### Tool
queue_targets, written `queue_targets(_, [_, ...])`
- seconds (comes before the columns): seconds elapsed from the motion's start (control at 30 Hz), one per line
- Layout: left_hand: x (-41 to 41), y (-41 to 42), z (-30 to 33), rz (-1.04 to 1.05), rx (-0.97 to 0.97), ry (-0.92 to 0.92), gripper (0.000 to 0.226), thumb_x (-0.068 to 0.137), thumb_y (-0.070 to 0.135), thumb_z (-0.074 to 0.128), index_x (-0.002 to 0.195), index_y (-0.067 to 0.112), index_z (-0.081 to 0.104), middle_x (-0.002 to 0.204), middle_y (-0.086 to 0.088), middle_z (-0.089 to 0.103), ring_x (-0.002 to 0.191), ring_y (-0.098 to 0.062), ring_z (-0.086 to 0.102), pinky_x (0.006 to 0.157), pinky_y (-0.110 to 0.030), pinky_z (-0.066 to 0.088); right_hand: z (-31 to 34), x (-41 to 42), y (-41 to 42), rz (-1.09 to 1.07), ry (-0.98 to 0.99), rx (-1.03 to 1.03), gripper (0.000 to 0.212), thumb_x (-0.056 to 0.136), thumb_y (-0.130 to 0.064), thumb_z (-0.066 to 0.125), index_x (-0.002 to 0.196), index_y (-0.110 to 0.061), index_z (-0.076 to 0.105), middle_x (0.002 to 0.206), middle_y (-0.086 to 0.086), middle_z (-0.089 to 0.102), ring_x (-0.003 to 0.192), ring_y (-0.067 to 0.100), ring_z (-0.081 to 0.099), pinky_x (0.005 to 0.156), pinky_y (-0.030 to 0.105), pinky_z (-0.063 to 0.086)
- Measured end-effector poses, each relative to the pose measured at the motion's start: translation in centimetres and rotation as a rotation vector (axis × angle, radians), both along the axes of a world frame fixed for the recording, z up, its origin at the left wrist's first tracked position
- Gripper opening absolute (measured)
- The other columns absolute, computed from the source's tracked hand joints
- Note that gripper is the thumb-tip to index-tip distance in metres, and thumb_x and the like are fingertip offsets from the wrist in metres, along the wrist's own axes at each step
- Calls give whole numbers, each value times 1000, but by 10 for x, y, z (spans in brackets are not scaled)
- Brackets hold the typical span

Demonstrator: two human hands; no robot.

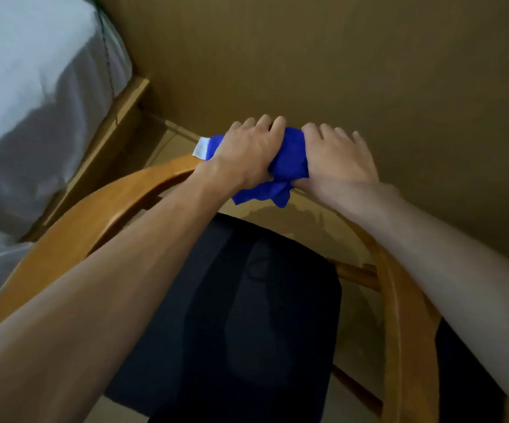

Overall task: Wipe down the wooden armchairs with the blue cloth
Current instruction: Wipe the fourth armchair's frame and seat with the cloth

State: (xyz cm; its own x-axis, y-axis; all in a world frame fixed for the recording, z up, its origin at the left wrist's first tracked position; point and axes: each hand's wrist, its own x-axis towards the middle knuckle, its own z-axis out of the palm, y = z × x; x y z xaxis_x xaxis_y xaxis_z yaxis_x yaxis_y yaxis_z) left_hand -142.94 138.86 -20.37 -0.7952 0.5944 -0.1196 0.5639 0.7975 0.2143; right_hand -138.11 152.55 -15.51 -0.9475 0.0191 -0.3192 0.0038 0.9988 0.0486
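Observation:
A wooden armchair (64,239) with a curved backrest rail and a dark seat cushion (247,315) fills the lower view. The blue cloth (290,160), with a white label at its left end, is bunched on the top of the curved rail. My left hand (247,151) grips the cloth from the left, fingers curled over its far side. From the right, my right hand (335,160) holds the same cloth, its fingers draped over the rail's far edge. Both forearms reach forward over the seat.
A bed with white bedding (27,87) and a wooden frame (116,117) stands at the left. A tan wall (338,56) rises just behind the chair. A second dark cushion (467,377) shows at the lower right.

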Motion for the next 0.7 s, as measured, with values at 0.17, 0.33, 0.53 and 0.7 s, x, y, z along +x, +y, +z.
queue_targets(0.17, [17, 63, 10, -194, -66, 179, 62, 72, 37, 76, 118, 11, 43, 113, -11, 54, 101, -32, 53, 85, -42, 38, -7, 60, 51, -184, 116, -68, 57, 84, -42, 72, 124, -13, 43, 122, 8, 56, 114, 28, 54, 96, 45, 45])
queue_targets(0.33, [49, 117, 8, -409, -144, 266, 49, 80, 31, 66, 122, 15, 46, 117, -10, 54, 105, -30, 52, 92, -42, 35, -28, 113, 84, -341, 93, -98, 46, 96, -41, 56, 127, -10, 43, 123, 10, 55, 113, 29, 56, 94, 44, 47])
queue_targets(0.53, [133, 189, -18, -690, -184, 123, 44, 84, 22, 62, 126, 22, 48, 124, -4, 53, 114, -25, 50, 99, -37, 33, -44, 212, 121, -611, -74, -151, 58, 91, -57, 56, 127, -13, 45, 117, 7, 56, 103, 23, 58, 87, 40, 52])
queue_targets(0.7, [176, 201, -27, -902, -68, 81, 50, 84, 17, 56, 132, 19, 43, 128, 0, 51, 115, -25, 48, 100, -36, 33, -46, 281, 109, -786, 45, -161, 70, 84, -66, 57, 126, -12, 42, 117, 5, 55, 105, 23, 57, 87, 39, 51])
